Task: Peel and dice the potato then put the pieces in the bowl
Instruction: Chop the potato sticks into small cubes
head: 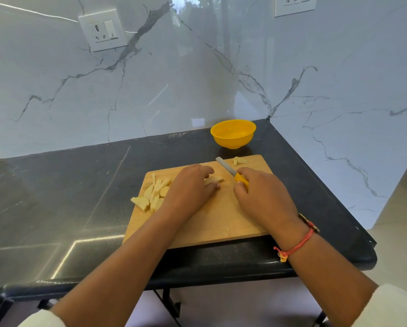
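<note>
A wooden cutting board [221,223] lies on the dark counter. My left hand [190,185] holds a pale potato slice [214,179] down on the board's middle, fingers curled over it. My right hand [261,197] grips the yellow handle of a small knife [230,170], whose blade points up-left, just right of the slice. A pile of peeled potato slices [154,193] sits at the board's left edge. A few small cut pieces [239,160] lie near the board's far edge. The yellow bowl [233,133] stands behind the board and looks empty.
The black counter [68,197] ends at marble walls behind and to the right, meeting in a corner just past the bowl. Its front edge runs below the board. Wall sockets [102,30] sit high on the backsplash.
</note>
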`<state>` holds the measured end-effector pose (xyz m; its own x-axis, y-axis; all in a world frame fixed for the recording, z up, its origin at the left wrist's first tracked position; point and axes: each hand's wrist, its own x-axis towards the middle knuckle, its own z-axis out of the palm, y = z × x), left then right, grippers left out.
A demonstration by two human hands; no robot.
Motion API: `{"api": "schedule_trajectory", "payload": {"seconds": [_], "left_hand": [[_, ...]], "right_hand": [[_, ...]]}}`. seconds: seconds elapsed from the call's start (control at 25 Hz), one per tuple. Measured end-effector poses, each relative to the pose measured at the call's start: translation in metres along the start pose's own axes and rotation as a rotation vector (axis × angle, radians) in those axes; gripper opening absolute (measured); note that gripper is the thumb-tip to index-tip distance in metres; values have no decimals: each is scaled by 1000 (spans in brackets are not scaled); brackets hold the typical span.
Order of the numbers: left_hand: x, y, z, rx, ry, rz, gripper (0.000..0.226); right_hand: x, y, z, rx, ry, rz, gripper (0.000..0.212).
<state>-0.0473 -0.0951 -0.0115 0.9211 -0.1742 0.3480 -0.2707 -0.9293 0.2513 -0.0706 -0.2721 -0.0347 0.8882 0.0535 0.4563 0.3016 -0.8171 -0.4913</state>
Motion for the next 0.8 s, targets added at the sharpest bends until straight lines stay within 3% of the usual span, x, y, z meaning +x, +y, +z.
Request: {"api": "schedule_trajectory", "payload": {"seconds": [0.8], "left_hand": [[-3,2,11,-70,94,-37,24]], "right_hand": [[-20,-23,2,-174,-25,-75,46]]}}
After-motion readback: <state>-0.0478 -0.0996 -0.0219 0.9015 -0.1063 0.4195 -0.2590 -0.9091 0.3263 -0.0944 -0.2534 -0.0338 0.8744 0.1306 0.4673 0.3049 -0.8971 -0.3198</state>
